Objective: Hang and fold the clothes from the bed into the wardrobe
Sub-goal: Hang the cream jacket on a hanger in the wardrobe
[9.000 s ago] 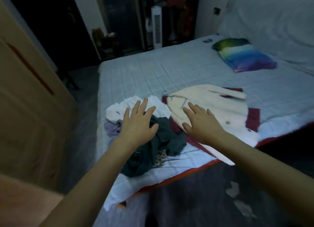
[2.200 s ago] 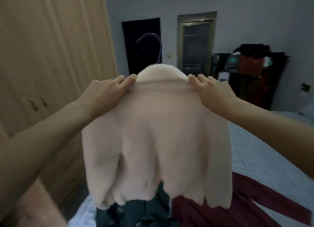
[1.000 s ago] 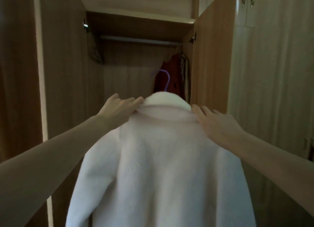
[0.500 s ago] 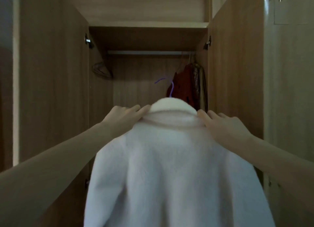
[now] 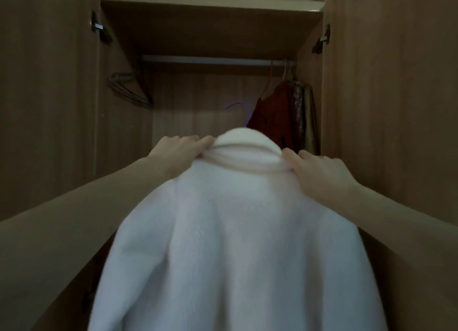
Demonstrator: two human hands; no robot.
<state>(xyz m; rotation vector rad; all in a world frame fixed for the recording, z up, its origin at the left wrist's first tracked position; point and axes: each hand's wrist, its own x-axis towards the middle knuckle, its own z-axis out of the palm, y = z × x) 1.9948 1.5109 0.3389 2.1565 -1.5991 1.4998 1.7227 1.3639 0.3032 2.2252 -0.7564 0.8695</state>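
Note:
A cream fleece jacket (image 5: 235, 244) hangs in front of me on a purple hanger whose hook (image 5: 235, 107) pokes up behind the collar. My left hand (image 5: 178, 152) grips the jacket's left shoulder by the collar, and my right hand (image 5: 319, 172) grips the right shoulder. I hold it up inside the open wardrobe (image 5: 210, 33), below the metal rail (image 5: 210, 59). The hanger's body is hidden under the fleece.
A red garment (image 5: 277, 112) and a patterned one hang at the rail's right end. Bare dark hangers (image 5: 128, 90) hang at the left end. The open wardrobe doors (image 5: 47, 95) stand on both sides.
I have carried the jacket from the bed into the wardrobe opening. Over the last second the wardrobe interior has come closer and the jacket has moved further in, both hands keeping their hold.

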